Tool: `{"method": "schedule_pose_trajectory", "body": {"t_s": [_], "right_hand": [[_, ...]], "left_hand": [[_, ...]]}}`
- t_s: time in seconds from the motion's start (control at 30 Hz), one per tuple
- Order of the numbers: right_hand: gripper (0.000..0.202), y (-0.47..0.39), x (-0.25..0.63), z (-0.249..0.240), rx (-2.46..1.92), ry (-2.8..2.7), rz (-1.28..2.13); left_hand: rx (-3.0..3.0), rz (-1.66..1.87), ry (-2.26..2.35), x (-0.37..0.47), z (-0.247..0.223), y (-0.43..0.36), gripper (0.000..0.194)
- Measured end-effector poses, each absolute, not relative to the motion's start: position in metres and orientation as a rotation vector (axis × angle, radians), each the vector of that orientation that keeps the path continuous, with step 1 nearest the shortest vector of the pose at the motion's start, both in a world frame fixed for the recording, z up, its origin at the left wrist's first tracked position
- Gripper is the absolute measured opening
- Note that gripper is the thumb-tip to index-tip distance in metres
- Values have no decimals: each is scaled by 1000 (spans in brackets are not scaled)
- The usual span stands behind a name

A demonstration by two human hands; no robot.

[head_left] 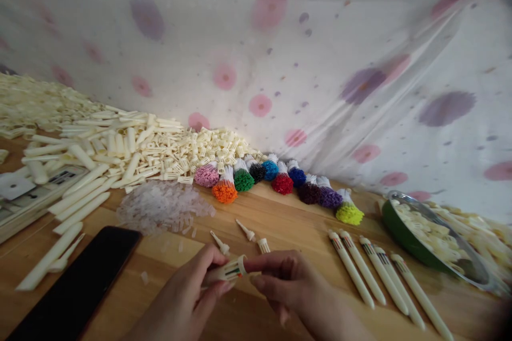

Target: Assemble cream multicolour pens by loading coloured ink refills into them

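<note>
My left hand is closed around a cream multicolour pen barrel. Its slotted end points right, and small coloured sliders show in the slots, an orange one among them. My right hand reaches in from the right, its index fingertip at the barrel's open rim and its thumb a little lower; I see nothing held in it. Just beyond the hands lie a pointed cream piece, a second pointed piece and a slotted cap piece.
Refill bundles, including orange and yellow, line the back beside heaped cream parts. Clear small pieces lie left of centre. A black phone is front left. Several pens and a green bowl are right.
</note>
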State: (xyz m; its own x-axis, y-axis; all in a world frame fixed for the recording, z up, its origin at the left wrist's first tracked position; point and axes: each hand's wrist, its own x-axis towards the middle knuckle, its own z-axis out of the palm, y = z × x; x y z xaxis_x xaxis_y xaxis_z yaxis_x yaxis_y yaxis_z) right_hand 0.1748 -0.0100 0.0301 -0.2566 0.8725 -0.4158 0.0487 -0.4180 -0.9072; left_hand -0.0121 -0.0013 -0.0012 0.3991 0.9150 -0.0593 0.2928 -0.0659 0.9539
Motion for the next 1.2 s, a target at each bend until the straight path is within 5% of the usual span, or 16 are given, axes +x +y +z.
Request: {"method": "schedule_pose_trajectory", "body": {"t_s": [0.33, 0.57, 0.83, 1.2], "right_hand": [[36, -3, 179, 29, -1311, -1019, 1745], [51, 30, 199, 1, -1538, -1167, 1137], [34, 111, 229, 0, -1772, -1370, 609], [26, 179, 215, 29, -2148, -1658, 306]], "left_hand": [[1559, 775, 1145, -13, -2, 6, 12], [1441, 959, 1233, -22, -10, 19, 19], [1373, 1129, 1277, -27, -19, 31, 34], [1349, 1231, 1299, -31, -19, 40, 38]]}}
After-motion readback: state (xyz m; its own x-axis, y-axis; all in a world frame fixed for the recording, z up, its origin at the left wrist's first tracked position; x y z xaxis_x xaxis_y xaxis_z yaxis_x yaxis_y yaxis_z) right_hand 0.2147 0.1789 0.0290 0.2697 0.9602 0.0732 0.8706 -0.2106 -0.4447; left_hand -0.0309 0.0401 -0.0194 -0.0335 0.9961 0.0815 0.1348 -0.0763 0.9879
